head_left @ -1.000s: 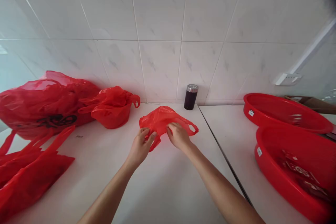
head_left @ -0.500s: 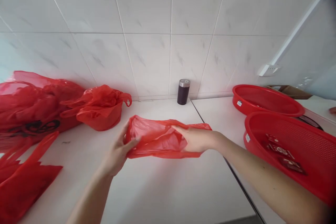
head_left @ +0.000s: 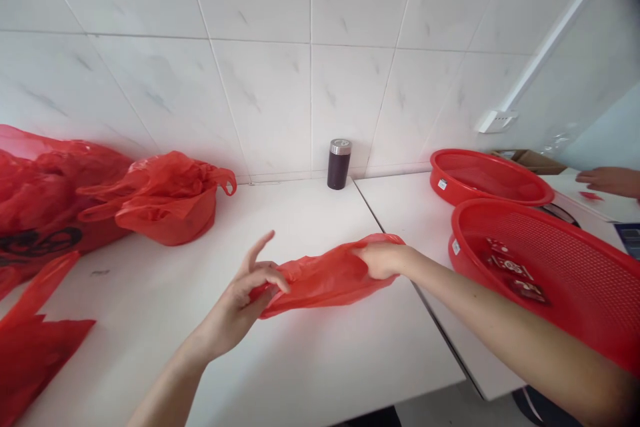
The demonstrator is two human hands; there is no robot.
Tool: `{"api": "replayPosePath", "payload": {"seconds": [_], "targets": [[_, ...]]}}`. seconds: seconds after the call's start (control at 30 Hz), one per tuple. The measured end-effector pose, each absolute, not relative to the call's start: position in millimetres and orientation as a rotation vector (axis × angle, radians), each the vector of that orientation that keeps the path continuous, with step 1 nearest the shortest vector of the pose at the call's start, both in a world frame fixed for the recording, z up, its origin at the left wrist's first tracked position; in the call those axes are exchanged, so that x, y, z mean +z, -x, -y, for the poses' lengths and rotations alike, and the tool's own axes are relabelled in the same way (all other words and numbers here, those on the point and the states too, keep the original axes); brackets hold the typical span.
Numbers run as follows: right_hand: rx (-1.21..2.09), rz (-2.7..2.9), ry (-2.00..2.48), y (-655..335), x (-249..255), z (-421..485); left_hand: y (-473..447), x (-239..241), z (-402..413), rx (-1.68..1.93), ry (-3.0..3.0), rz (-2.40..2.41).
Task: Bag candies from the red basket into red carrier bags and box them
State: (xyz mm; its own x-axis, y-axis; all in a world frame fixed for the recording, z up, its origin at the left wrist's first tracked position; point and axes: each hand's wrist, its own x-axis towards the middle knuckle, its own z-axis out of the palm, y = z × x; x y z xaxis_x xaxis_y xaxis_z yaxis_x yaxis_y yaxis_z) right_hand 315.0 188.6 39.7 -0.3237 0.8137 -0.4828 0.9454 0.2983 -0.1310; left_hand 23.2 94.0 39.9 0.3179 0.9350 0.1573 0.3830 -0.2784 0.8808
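Observation:
A thin red plastic bag stretches sideways above the white table between my two hands. My left hand pinches the bag's left end, with one finger raised. My right hand reaches into the bag at its right end; the red film hides the fingers, so I cannot tell whether they grip anything. To the left are a knotted red bag, a larger full red bag with dark print, and a flat red bag with handles.
A dark tumbler with a silver lid stands by the tiled wall. On the right are two red plastic baskets, the far one and the near one with several small packets. Another person's hand shows at far right.
The bag's wide mouth has narrowed and its left end has dropped. My left hand has moved slightly lower, one finger now lifted. Another person's hand has come further into view.

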Motion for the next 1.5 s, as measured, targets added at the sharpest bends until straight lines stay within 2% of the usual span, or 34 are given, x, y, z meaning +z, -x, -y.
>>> {"api": "replayPosePath", "payload": {"seconds": [0.1, 0.17, 0.33, 0.5, 0.6, 0.77, 0.83, 0.87, 0.9, 0.97, 1.0, 1.03, 1.1, 1.27, 1.3, 1.43, 1.5], "targets": [[-0.518, -2.262, -1.558, -315, 32, -184, -26, 39, -98, 0.623, -1.897, -1.186], [-0.486, -2.274, -1.563, -315, 26, -181, -32, 33, -105, 0.581, -1.931, -1.348], [-0.508, -2.357, -1.596, -319, 6, -178, -50, 23, -120, 0.697, -1.903, -1.805], [-0.683, -2.428, -1.636, -332, 0, -179, -45, 28, -117, 0.885, -1.527, -1.562], [-0.947, -2.499, -1.607, -331, 20, -174, -38, 29, -116, 0.871, -1.311, -1.44], [-1.159, -2.757, -1.292, -336, 95, -131, -37, 29, -117, 0.829, -1.225, -1.53], [-1.222, -2.847, -1.441, -362, 117, -110, -39, 32, -115, 0.869, -1.177, -1.524], [-1.186, -2.887, -1.649, -382, 121, -102, -39, 33, -114, 0.889, -1.157, -1.514], [-1.017, -2.879, -1.928, -405, 120, -97, -38, 34, -112, 0.899, -1.147, -1.5], [-0.536, -2.549, -2.38, -456, 105, -89, -34, 35, -108, 0.889, -1.157, -1.479], [-0.366, -2.262, -2.468, -480, 93, -87, -31, 34, -105, 0.872, -1.172, -1.476], [-0.316, -2.011, -2.461, -499, 80, -86, -28, 32, -103, 0.848, -1.186, -1.473], [-0.372, -1.845, -2.343, -521, 59, -85, -24, 27, -100, 0.786, -1.205, -1.45], [-0.264, -2.013, -2.408, -482, 45, -114, -30, 19, -98, 0.731, -1.206, -1.396], [-0.33, -2.069, -2.474, -469, 48, -126, -33, 20, -98, 0.743, -1.205, -1.397], [-1.043, -2.319, -2.543, -449, 62, -174, -39, 23, -96, 0.785, -1.234, -1.417], [-1.017, -2.257, -2.578, -464, 65, -192, -37, 23, -95, 0.781, -1.262, -1.416]]}}
